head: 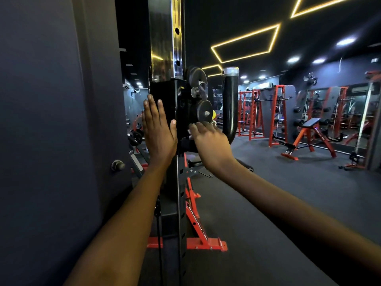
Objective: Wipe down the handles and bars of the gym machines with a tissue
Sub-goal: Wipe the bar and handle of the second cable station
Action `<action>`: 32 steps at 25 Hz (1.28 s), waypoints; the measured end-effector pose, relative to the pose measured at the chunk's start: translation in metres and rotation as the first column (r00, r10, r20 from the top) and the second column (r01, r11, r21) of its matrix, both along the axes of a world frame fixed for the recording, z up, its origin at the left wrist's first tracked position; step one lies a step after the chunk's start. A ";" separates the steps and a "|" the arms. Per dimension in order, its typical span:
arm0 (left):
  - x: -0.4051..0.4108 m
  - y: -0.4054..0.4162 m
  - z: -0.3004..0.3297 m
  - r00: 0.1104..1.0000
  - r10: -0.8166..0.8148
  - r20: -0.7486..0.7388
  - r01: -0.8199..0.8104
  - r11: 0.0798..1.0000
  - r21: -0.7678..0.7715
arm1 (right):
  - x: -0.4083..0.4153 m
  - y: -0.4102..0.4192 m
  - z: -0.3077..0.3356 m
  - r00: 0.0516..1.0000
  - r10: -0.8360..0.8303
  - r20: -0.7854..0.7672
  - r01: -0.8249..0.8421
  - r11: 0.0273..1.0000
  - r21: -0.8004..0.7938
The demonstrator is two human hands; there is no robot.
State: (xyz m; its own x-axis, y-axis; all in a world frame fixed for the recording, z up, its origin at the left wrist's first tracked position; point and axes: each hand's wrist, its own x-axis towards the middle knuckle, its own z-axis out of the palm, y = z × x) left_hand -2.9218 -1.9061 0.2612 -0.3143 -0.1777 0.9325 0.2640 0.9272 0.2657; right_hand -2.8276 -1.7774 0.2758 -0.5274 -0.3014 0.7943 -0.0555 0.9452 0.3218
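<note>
Item: black sliding carriage (165, 104) on a tall upright post (167, 38) of a cable machine, the post glossy black with a column of round adjustment holes down its right face. Carriage sits at about my chest height, straight ahead, just right of a dark grey wall panel (51, 120). Fittings on its right side: two black pulley wheels (201, 100) stacked one above the other, each with a silver hub bolt. Beside them, a thick black U-shaped handle (229, 108) with a silver metal collar at its upper end, hanging just right of the pulleys. My left hand (158, 129) lies flat against the carriage's left face, fingers straight and together, thumb resting on the front edge. My right hand (208, 139) reaches under the lower pulley, fingers extended toward the carriage; a small white scrap shows at my fingertips, possibly the tissue, though I cannot tell for certain. Background: red squat racks (259, 112), a red adjustable bench (309, 137), black rubber floor (288, 193).
</note>
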 end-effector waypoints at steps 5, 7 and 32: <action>-0.005 -0.004 -0.007 0.992 0.111 0.059 -0.107 0.991 -0.075 | -0.032 -0.025 0.005 0.925 0.076 0.373 -0.012 0.985 -0.172; -0.006 -0.005 -0.009 0.994 0.094 0.057 -0.089 0.993 -0.082 | -0.039 -0.018 -0.016 0.968 0.128 0.214 -0.161 0.976 0.146; -0.007 -0.003 -0.016 0.993 0.111 -0.037 -0.115 0.985 -0.125 | 0.009 0.027 0.001 0.990 -0.009 0.138 -0.034 0.953 0.301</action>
